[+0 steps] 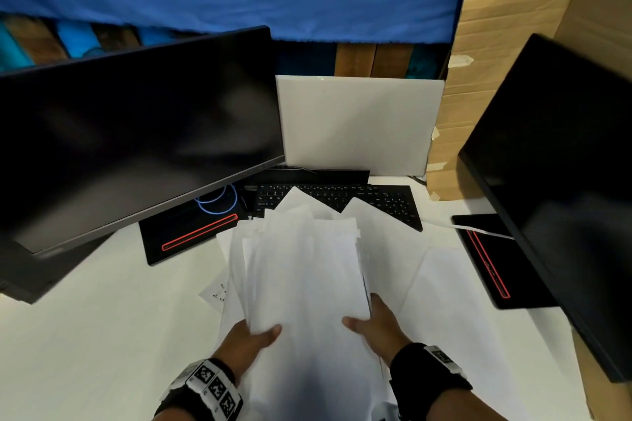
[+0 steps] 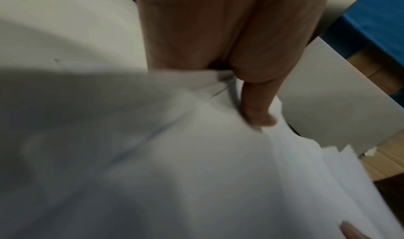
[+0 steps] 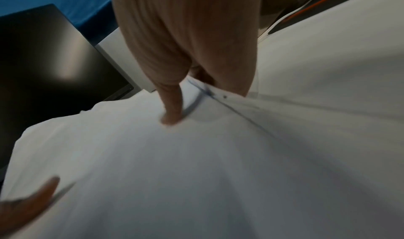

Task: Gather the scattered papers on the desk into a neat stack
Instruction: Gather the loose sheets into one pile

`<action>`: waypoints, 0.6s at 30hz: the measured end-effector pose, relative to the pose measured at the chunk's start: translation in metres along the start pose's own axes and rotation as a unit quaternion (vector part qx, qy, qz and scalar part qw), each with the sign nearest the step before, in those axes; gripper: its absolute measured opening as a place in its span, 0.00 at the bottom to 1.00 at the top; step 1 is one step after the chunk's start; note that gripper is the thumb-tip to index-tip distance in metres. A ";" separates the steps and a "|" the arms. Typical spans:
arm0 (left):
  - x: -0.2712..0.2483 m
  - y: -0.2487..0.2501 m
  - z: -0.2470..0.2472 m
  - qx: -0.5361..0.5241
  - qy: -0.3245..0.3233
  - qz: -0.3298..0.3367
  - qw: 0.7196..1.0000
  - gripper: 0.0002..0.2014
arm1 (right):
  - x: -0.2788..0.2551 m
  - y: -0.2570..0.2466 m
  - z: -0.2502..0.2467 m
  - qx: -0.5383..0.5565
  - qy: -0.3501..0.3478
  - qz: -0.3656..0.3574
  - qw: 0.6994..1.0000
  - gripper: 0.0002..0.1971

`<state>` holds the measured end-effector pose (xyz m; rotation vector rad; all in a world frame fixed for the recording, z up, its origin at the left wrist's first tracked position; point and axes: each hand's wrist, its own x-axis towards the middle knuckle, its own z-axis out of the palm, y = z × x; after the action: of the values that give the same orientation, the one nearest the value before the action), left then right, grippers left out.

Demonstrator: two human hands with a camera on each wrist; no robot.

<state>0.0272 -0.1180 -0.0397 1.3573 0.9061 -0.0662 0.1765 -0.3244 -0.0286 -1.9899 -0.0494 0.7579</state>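
Observation:
A loose bundle of white papers (image 1: 301, 270) is held up over the middle of the desk, its edges uneven. My left hand (image 1: 254, 338) grips its near left corner, thumb on top and fingers hidden beneath. My right hand (image 1: 372, 325) grips the near right edge the same way. In the left wrist view my left thumb (image 2: 258, 108) presses on the papers (image 2: 196, 173). In the right wrist view my right thumb (image 3: 171, 108) presses on the papers (image 3: 174, 173). More sheets (image 1: 441, 287) lie flat on the desk under and to the right of the bundle.
A dark monitor (image 1: 130, 133) hangs over the left of the white desk (image 1: 102, 335), a second monitor (image 1: 561, 188) stands at the right. A black keyboard (image 1: 376, 198) lies behind the papers. A white board (image 1: 355, 123) and cardboard (image 1: 496, 61) stand at the back.

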 end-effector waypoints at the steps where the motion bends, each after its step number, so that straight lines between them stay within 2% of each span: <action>1: -0.001 0.001 0.001 -0.009 0.001 0.007 1.000 0.20 | 0.000 0.002 0.002 -0.012 -0.004 -0.005 1.000 0.20; 3: 0.001 0.002 0.000 -0.037 0.033 0.020 0.999 0.20 | 0.001 0.006 0.004 -0.008 0.011 -0.008 1.000 0.20; 6: 0.017 -0.002 -0.013 -0.070 0.136 0.003 0.988 0.17 | 0.000 0.006 0.000 0.022 0.024 0.005 0.999 0.19; 9: 0.022 0.005 -0.026 0.015 0.177 0.011 0.984 0.19 | 0.003 -0.003 -0.011 0.052 0.031 0.010 0.998 0.17; 11: 0.025 0.011 -0.032 0.067 0.174 0.022 0.982 0.17 | 0.009 -0.007 -0.015 0.055 0.024 0.014 0.998 0.17; 14: 0.022 0.017 -0.029 0.084 0.135 0.022 0.987 0.14 | 0.014 -0.008 -0.007 0.028 -0.013 0.015 0.999 0.18; 16: 0.015 0.016 -0.017 0.054 0.113 0.021 0.992 0.17 | 0.013 -0.007 0.006 0.012 -0.017 0.011 1.000 0.16; 18: 0.005 0.016 -0.003 0.032 0.099 0.012 0.994 0.24 | 0.010 -0.007 0.019 0.011 -0.005 0.012 1.000 0.14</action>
<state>0.0373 -0.1088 -0.0292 1.4529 1.0613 0.0594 0.1766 -0.3024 -0.0346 -1.9694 -0.0237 0.7818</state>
